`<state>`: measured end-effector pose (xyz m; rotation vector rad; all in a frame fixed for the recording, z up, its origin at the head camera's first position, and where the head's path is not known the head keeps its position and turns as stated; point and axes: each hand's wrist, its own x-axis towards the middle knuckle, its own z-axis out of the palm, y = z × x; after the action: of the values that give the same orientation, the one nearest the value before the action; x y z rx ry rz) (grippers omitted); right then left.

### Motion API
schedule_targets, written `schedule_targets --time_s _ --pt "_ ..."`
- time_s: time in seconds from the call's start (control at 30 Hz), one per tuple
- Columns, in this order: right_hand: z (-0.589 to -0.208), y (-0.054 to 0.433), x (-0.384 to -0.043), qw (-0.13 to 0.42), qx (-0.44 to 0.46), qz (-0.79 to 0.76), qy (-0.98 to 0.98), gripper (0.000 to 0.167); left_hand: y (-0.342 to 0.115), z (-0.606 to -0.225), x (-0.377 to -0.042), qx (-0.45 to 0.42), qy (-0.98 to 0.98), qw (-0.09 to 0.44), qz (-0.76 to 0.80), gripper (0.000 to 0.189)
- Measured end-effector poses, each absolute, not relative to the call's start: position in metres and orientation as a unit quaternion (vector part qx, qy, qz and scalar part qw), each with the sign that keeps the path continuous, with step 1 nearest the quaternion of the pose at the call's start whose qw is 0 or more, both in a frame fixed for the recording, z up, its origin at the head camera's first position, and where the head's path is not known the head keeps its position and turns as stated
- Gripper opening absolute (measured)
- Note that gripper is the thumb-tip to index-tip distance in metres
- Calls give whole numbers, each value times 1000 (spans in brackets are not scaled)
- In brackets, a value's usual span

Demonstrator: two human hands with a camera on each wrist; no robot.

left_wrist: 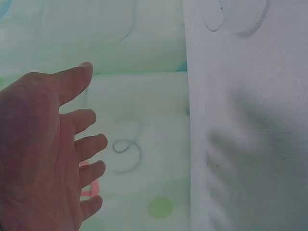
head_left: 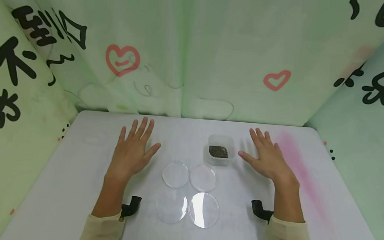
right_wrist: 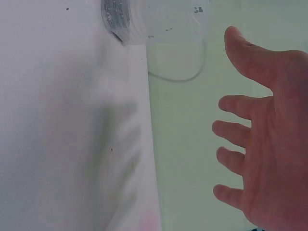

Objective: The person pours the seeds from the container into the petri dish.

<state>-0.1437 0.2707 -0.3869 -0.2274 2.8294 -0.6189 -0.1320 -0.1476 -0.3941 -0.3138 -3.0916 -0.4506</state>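
Observation:
My left hand [head_left: 130, 155] hovers over the left part of the white table with its fingers straight and spread, holding nothing. In the head view my right hand [head_left: 268, 158] is held the same way on the right, its thumb close to a translucent plastic tub [head_left: 221, 140]. Dark, fine-grained material [head_left: 218, 152] lies in the bottom of that tub. Between the wrists several clear round dishes lie in two rows: the far left dish [head_left: 175, 174], far right dish [head_left: 203, 178], near left dish [head_left: 171, 206] and near right dish [head_left: 203, 210]. Both wrist views show the palms bare.
The white table [head_left: 61, 185] ends at a green curtain [head_left: 195, 55] behind, with curtains on both sides too. A pink stain [head_left: 301, 169] marks the tabletop at the right. Black mounts [head_left: 131, 206] stick out from both wrists.

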Motion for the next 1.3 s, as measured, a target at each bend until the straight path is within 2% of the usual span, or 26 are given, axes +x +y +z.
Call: schedule_targets --time_s 0.17,0.37,0.57,0.67,0.83,1.03,1.3 --pt "-391 265 -147 105 -97 -224 964 97 -146 -396 -133 -105 -983 5 -150 78" --pt "-396 258 -147 119 -116 -257 952 95 -143 -398 -132 -116 -981 -3 -155 78" --pt "-401 251 -152 120 -144 -317 930 101 -142 -398 -129 -144 -973 -22 -180 78" --pt "-408 246 -156 125 -155 -330 923 107 -141 -399 -128 -171 -962 -45 -207 79" --pt "-421 239 -159 119 -161 -333 921 112 -136 -402 -127 -186 -936 -115 -275 88" --pt "-429 236 -160 111 -146 -336 924 104 -128 -411 -126 -187 -918 -171 -306 96" --pt "-426 225 -162 74 -148 -386 908 93 -122 -416 -128 -215 -909 -191 -302 98"
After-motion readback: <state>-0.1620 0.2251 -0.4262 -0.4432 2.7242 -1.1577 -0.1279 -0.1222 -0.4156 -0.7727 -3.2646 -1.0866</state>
